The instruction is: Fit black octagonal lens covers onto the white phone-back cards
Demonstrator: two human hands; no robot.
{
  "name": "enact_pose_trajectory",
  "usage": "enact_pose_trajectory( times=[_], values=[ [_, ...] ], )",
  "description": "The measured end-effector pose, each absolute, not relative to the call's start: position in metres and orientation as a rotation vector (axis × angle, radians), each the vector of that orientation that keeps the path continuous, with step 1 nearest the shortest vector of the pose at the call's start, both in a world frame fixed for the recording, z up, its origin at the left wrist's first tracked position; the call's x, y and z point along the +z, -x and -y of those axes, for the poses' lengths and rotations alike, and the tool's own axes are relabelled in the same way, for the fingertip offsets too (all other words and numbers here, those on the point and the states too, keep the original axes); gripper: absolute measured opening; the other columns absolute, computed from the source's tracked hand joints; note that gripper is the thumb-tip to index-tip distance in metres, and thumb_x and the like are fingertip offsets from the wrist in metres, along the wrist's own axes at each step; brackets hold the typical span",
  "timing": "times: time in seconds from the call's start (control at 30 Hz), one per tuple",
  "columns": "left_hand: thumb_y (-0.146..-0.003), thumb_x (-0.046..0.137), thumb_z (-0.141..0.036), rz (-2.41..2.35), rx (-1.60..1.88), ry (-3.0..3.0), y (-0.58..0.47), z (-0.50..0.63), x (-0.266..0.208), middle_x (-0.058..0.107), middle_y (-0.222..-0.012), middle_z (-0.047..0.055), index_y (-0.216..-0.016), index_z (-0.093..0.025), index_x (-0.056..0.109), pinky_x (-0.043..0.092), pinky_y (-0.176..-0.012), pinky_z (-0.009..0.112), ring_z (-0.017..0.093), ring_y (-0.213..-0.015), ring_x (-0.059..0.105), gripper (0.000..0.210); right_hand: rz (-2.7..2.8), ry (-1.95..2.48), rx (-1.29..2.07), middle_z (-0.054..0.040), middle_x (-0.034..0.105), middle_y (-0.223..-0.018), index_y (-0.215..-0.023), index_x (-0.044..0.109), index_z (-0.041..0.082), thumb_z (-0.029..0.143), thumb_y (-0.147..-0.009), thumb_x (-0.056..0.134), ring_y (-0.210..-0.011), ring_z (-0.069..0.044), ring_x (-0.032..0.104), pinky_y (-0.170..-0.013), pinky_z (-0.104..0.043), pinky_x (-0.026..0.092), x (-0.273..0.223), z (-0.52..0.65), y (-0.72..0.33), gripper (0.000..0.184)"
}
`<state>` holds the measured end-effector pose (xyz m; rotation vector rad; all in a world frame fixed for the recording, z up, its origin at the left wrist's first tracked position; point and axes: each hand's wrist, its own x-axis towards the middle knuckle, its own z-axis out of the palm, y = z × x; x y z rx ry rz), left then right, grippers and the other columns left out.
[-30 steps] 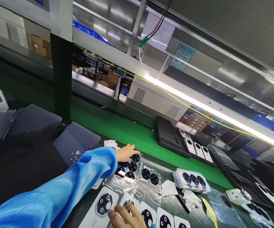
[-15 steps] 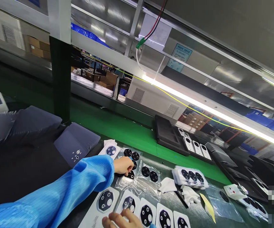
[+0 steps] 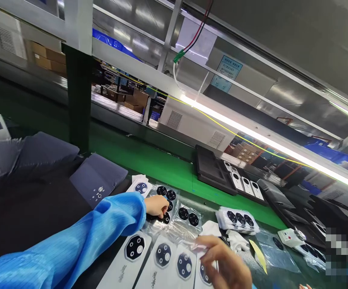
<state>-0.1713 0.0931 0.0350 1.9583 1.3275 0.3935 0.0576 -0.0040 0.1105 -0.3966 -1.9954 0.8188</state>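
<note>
My left hand (image 3: 157, 206) is closed, its fingertips down on a black round plate (image 3: 165, 218) in a set of them lying on a clear plastic sheet (image 3: 156, 229). Whether the fingers grip that plate is hard to make out. Nearer to me, my right hand (image 3: 228, 263) pinches a thin clear film (image 3: 198, 244) between thumb and finger. Beneath it lie several white panels in a row, each with a dark eight-sided plate with ring holes; one panel (image 3: 125, 261) shows at the left, another (image 3: 162, 271) beside it.
Dark blue panels (image 3: 101, 176) lie at the left on black cloth. Bagged black plates (image 3: 237, 220), crumpled white cloth (image 3: 236, 241), a yellow strip (image 3: 258, 257) and a small white device (image 3: 290, 237) are at the right. Behind is a black tray (image 3: 213, 172). Another person's fingers (image 3: 305, 286) show bottom right.
My right hand has risen and moved right, now with clear film in its pinch. More of the white panels shows. My left hand stays at the black plates.
</note>
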Motion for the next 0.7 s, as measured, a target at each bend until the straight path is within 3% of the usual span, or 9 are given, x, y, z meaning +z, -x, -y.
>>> enact_pose_trajectory(
  times=[0.13, 0.2, 0.27, 0.33, 0.43, 0.57, 0.7],
  values=[
    [-0.093, 0.053, -0.038, -1.146, 0.562, -1.872, 0.176, -0.078, 0.070, 0.066, -0.104, 0.006, -0.107, -0.015, 0.060, 0.054, -0.078, 0.039, 0.019, -0.087, 0.065, 0.028, 1.771, 0.557, 1.053, -0.0059, 0.071, -0.088, -0.077, 0.067, 0.023, 0.032, -0.089, 0.058, -0.082, -0.019, 0.067, -0.070, -0.030, 0.056, 0.135, -0.016, -0.074, 0.017],
    [-0.097, 0.030, -0.053, -1.004, 0.696, -1.809, 0.176, -0.064, 0.095, 0.069, -0.100, 0.008, -0.106, -0.014, 0.059, 0.052, -0.082, 0.038, 0.019, -0.089, 0.066, 0.050, 1.696, 0.567, 1.097, -0.0051, 0.071, -0.087, -0.074, 0.067, 0.022, 0.032, -0.086, 0.061, -0.082, -0.020, 0.066, -0.068, -0.030, 0.056, 0.141, -0.027, -0.072, 0.017],
    [-0.089, 0.016, -0.070, -0.834, 0.803, -1.756, 0.175, -0.045, 0.118, 0.069, -0.112, 0.009, -0.115, -0.017, 0.054, 0.047, -0.092, 0.036, 0.020, -0.107, 0.062, 0.069, 1.642, 0.588, 1.115, -0.0043, 0.071, -0.087, -0.071, 0.067, 0.022, 0.032, -0.082, 0.063, -0.081, -0.020, 0.067, -0.066, -0.030, 0.056, 0.146, -0.036, -0.064, 0.016],
    [-0.074, 0.038, -0.081, -0.720, 0.827, -1.709, 0.173, -0.029, 0.133, 0.069, -0.115, 0.009, -0.115, -0.021, 0.052, 0.046, -0.090, 0.035, 0.022, -0.110, 0.060, 0.074, 1.589, 0.616, 1.095, -0.0039, 0.072, -0.086, -0.067, 0.066, 0.022, 0.032, -0.078, 0.066, -0.080, -0.020, 0.068, -0.064, -0.030, 0.055, 0.151, -0.042, -0.055, 0.015],
    [-0.064, 0.075, -0.060, -0.730, 0.891, -1.620, 0.169, -0.020, 0.136, 0.072, -0.104, 0.007, -0.101, -0.021, 0.052, 0.049, -0.078, 0.033, 0.022, -0.097, 0.065, 0.058, 1.526, 0.659, 1.042, -0.0052, 0.074, -0.088, -0.062, 0.064, 0.021, 0.034, -0.071, 0.069, -0.082, -0.023, 0.069, -0.062, -0.031, 0.054, 0.157, -0.048, -0.047, 0.017],
    [-0.070, 0.074, -0.040, -0.845, 1.103, -1.480, 0.169, -0.034, 0.120, 0.072, -0.084, 0.003, -0.080, -0.019, 0.053, 0.049, -0.073, 0.032, 0.019, -0.082, 0.068, 0.031, 1.504, 0.735, 1.047, -0.0060, 0.071, -0.107, -0.063, 0.063, 0.021, 0.037, -0.068, 0.071, -0.094, -0.026, 0.067, -0.066, -0.032, 0.055, 0.155, -0.066, -0.057, 0.019],
    [-0.071, 0.072, -0.033, -0.928, 1.245, -1.339, 0.172, -0.055, 0.111, 0.069, -0.075, 0.000, -0.080, -0.018, 0.055, 0.050, -0.067, 0.030, 0.017, -0.072, 0.068, 0.024, 1.395, 0.840, 1.138, -0.0057, 0.071, -0.103, -0.064, 0.065, 0.020, 0.044, -0.063, 0.077, -0.090, -0.022, 0.067, -0.067, -0.030, 0.056, 0.141, -0.090, -0.078, 0.027]
  ],
)
